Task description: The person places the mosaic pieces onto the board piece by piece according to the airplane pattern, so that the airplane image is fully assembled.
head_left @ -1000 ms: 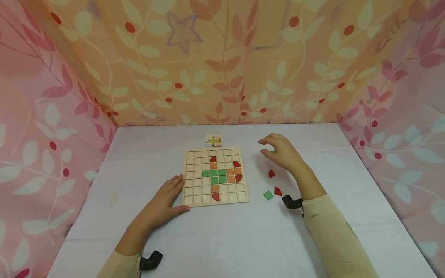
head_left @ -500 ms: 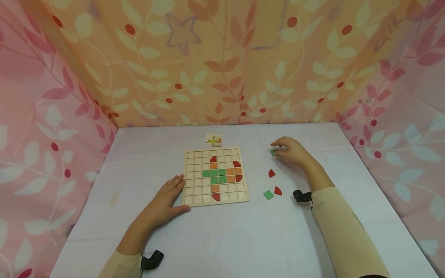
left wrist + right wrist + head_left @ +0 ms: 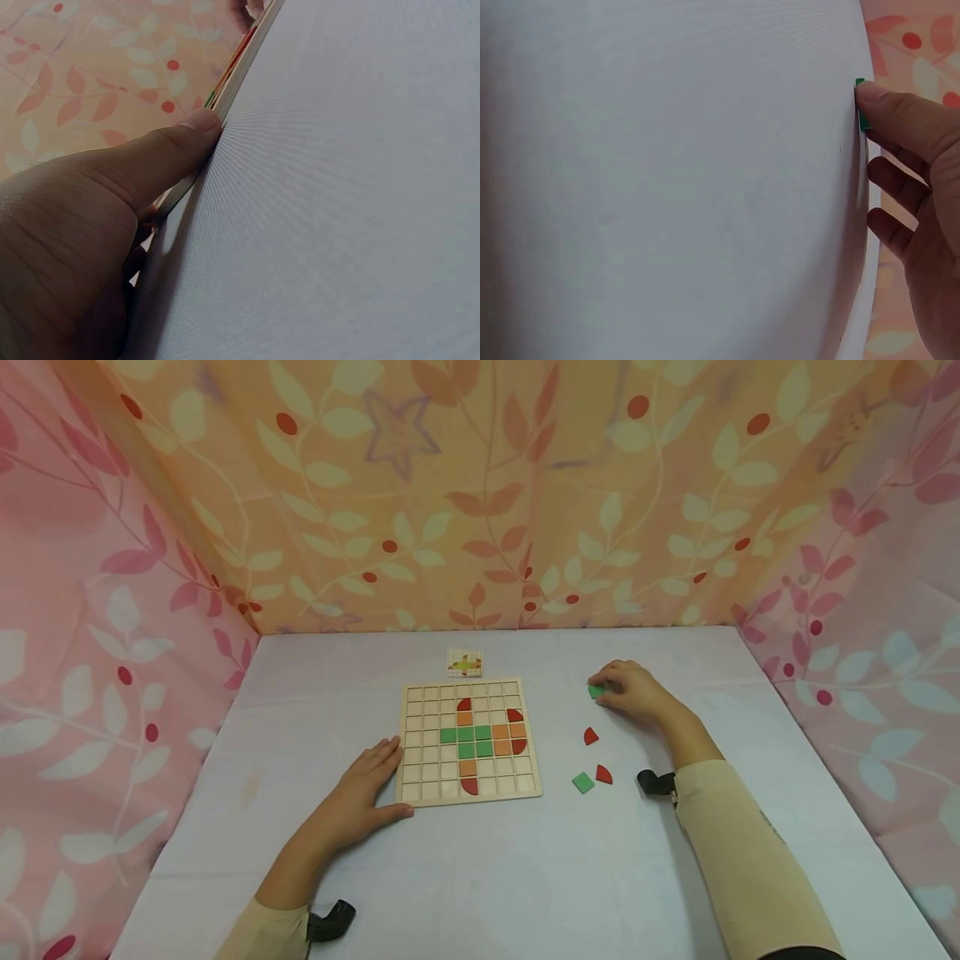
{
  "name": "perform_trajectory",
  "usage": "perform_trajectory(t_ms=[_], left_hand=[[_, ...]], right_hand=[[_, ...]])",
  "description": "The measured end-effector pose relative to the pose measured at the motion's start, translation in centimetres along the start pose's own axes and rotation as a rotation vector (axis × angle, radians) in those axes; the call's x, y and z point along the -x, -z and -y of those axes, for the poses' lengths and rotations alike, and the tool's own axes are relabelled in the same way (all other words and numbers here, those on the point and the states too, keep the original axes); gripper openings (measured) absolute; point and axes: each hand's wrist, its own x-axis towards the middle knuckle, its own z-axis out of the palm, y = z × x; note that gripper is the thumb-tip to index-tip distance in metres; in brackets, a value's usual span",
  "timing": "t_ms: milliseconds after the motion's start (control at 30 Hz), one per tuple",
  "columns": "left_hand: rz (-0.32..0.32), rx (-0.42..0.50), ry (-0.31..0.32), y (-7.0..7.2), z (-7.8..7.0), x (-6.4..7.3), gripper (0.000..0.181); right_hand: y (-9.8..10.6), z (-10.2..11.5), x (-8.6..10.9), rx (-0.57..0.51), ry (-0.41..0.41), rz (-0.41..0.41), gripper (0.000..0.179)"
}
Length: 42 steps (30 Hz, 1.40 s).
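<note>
A square wooden grid board lies on the table, with green, orange and red pieces set in its cells. My left hand rests at its left side, fingers extended against the edge and thumb at the near corner. In the left wrist view the thumb touches the board's side. To the right of the board, my right hand pinches a green square tile by the table surface. The right wrist view shows the thumb on this green tile, the other fingers loosely bent.
Right of the board lie a red quarter-round piece, another red quarter-round piece and a green square tile. Behind the board is a small pattern card. Patterned cloth walls the table at the back and sides.
My right hand has moved a little right, and its fingers have closed on the far green tile. My left hand stays at the board's edge.
</note>
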Motion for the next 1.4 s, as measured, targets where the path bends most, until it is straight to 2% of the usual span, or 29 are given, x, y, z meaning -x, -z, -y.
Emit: perform_trajectory(t_ms=[267,400,567,833,1067,1233,1400], left_hand=[[-0.004,-0.008,-0.005,-0.1,0.0,-0.1,0.102],[-0.003,-0.011,-0.005,0.0,0.0,-0.2,0.102],[0.002,-0.006,-0.007,0.0,-0.1,-0.1,0.101],[0.001,-0.010,-0.011,0.2,0.0,-0.1,0.102],[0.000,-0.003,-0.004,0.2,0.0,-0.1,0.103],[0.006,0.001,-0.001,0.1,0.0,0.0,0.103],[0.006,0.005,0.000,0.0,0.0,0.0,0.103]], right_hand=[[-0.2,-0.1,0.0,0.045,-0.016,-0.007,0.030],[-0.5,-0.2,0.2,0.035,-0.024,-0.022,0.030],[-0.2,0.6,0.6,0.009,-0.036,-0.049,0.029],[0.3,4.0,1.4,-0.053,-0.061,-0.147,0.030],[0.0,7.3,1.3,-0.054,-0.025,-0.209,0.030],[-1.1,9.8,1.5,-0.050,0.009,-0.226,0.030],[-3.1,12.2,1.5,-0.034,0.054,-0.230,0.030]])
